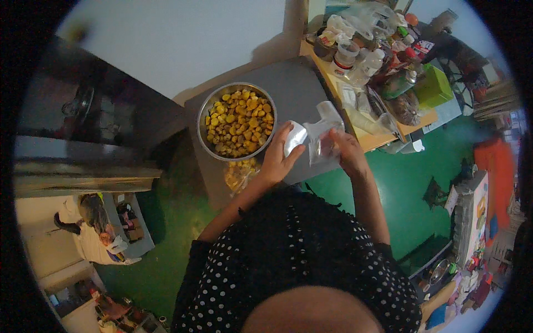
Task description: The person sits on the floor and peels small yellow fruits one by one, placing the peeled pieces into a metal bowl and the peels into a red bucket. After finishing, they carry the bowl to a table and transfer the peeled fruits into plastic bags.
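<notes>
My left hand (pixel 281 156) grips a shiny whitish roll or packet (pixel 295 137), perhaps plastic, beside a steel bowl (pixel 200 129) filled with yellow-brown rounded pieces (pixel 241 120). A clear plastic bag (pixel 322 145) is pinched in my right hand (pixel 347 147), and its far end lies near a whitish translucent plastic piece (pixel 331 112). Whether anything is inside the held bag I cannot tell. Below the bowl, a clear bag with yellow pieces (pixel 240 172) rests on the grey tabletop (pixel 287 79), partly behind my left forearm.
A wooden table (pixel 370 141) at the right is crowded with bottles, a plastic jar (pixel 345 56), bags and a green box (pixel 433 87). Stacked clear cups (pixel 366 120) lie near its edge. A dark cabinet (pixel 100 100) stands at the left, beside the pale wall.
</notes>
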Tool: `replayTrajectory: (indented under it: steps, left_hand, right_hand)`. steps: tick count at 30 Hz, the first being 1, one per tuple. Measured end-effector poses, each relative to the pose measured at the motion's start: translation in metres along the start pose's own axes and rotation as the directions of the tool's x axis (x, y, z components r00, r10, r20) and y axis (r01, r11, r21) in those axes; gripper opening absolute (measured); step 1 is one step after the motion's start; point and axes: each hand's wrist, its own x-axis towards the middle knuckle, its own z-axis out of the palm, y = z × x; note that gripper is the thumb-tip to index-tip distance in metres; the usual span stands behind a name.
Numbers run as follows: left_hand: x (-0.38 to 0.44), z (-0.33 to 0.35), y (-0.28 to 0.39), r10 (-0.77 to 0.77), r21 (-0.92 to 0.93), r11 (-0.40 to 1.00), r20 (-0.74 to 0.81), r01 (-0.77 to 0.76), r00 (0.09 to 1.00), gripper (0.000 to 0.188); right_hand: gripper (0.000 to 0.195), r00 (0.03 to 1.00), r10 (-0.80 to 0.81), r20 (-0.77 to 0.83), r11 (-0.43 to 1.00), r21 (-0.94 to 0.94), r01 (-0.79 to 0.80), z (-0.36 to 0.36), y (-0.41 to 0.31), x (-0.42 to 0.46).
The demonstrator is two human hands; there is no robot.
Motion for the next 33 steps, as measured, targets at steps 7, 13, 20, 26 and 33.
replayTrajectory:
  steps: [7, 13, 20, 26, 33]
  left_hand:
    - [0.006, -0.042, 0.053, -0.247, -0.256, 0.93, 0.096, 0.264, 0.964, 0.025]
    - [-0.012, -0.062, 0.05, -0.309, -0.308, 0.908, -0.038, 0.283, 0.95, 0.018]
    - [-0.03, -0.081, 0.042, -0.403, -0.176, 0.903, -0.027, 0.392, 0.915, 0.034]
    - [-0.045, -0.084, 0.044, -0.338, -0.161, 0.938, -0.226, 0.307, 0.914, 0.039]
    - [-0.056, -0.119, 0.048, -0.586, -0.397, 0.789, -0.261, 0.468, 0.767, 0.04]
  right_hand:
    - [0.02, 0.984, 0.056, 0.169, 0.998, -0.032, -0.052, 0.03, 0.007, 0.01]
    - [0.017, 0.986, -0.075, 0.147, 0.95, -0.291, 0.116, 0.034, 0.004, 0.021]
    - [0.028, 0.996, 0.017, 0.086, 0.996, -0.094, -0.009, 0.063, 0.008, 0.034]
    - [0.03, 0.99, 0.021, 0.14, 0.994, -0.108, -0.006, 0.097, 0.009, 0.022]
    - [0.027, 0.989, -0.028, 0.146, 0.934, -0.35, 0.078, 0.079, 0.017, 0.039]
